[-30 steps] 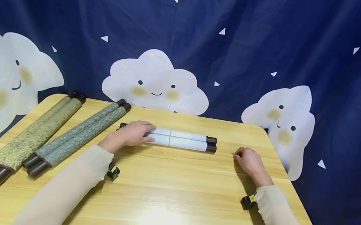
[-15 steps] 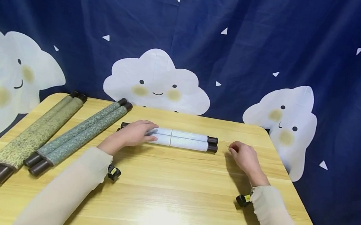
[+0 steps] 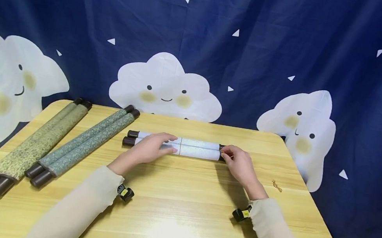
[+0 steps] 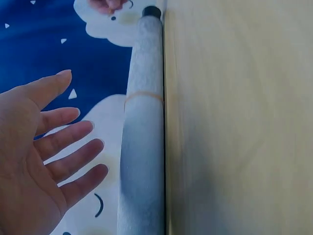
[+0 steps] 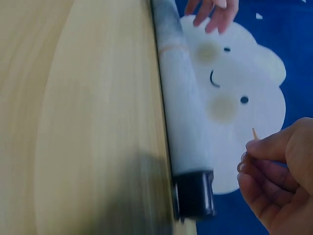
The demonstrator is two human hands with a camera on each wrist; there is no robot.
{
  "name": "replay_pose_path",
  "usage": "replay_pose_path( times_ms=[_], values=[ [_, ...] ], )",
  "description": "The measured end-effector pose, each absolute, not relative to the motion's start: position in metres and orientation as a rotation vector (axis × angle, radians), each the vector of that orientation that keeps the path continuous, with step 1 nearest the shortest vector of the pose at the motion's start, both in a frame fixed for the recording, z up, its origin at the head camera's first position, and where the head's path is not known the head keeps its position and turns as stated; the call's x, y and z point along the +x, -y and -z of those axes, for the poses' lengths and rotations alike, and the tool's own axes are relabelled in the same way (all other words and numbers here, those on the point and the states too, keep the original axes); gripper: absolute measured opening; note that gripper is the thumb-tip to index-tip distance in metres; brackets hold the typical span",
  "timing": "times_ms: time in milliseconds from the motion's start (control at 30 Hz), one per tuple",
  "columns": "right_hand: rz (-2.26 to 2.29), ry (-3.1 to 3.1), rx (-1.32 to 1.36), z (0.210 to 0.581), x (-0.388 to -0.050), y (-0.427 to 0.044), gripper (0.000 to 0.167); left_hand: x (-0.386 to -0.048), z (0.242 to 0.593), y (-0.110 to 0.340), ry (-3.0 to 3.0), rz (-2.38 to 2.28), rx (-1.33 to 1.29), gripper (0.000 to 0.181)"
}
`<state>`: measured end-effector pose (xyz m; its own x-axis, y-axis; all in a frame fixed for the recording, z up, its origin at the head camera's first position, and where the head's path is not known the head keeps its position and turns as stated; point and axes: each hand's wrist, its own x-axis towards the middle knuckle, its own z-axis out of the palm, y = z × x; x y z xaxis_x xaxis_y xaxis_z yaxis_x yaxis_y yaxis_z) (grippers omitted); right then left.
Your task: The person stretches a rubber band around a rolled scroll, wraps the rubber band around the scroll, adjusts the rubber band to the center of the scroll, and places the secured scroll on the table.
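A pale blue scroll (image 3: 199, 152), rolled from both ends with dark brown end caps, lies crosswise on the table. A thin rubber band (image 4: 144, 94) circles its middle. My left hand (image 3: 150, 146) is over the scroll just left of that band; in the left wrist view its fingers are spread and relaxed, holding nothing. My right hand (image 3: 240, 164) is at the scroll's right end, pinching a thin tan rubber band (image 5: 254, 133) between thumb and finger. Most of the pinched band is hidden by the fingers. The right end cap (image 5: 194, 195) shows in the right wrist view.
Two more double-rolled scrolls, one grey-green (image 3: 89, 142) and one yellow-olive (image 3: 37, 143), lie slanted on the left of the wooden table (image 3: 181, 204). Loose rubber bands (image 3: 277, 186) lie to the right. Behind the table hangs a dark blue curtain (image 3: 201, 26) with clouds.
My right hand has moved left to the scroll's right end with the pinched rubber band. My left hand has slid rightward toward the middle band. Loose bands on the right have come into view.
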<state>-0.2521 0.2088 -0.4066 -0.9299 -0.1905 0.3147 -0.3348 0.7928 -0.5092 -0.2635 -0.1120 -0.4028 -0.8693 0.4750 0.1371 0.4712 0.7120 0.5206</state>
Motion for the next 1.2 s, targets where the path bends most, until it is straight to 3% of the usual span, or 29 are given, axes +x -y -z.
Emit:
replay_pose_path(
  times_ms=[533,900,1200],
  values=[
    [-1.044,2.653,0.569,0.411,-0.241,-0.16,0.007,-0.255,0.414,0.082,-2.729,-1.186,0.826,0.049],
    [-1.095,2.666,0.631,0.413,-0.228,-0.147,0.015,-0.247,0.415,0.072,-2.562,-1.339,0.872,0.044],
    [-1.324,2.69,0.628,0.412,-0.221,-0.14,0.015,-0.239,0.417,0.063,-2.527,-1.378,0.905,0.029]
  ],
)
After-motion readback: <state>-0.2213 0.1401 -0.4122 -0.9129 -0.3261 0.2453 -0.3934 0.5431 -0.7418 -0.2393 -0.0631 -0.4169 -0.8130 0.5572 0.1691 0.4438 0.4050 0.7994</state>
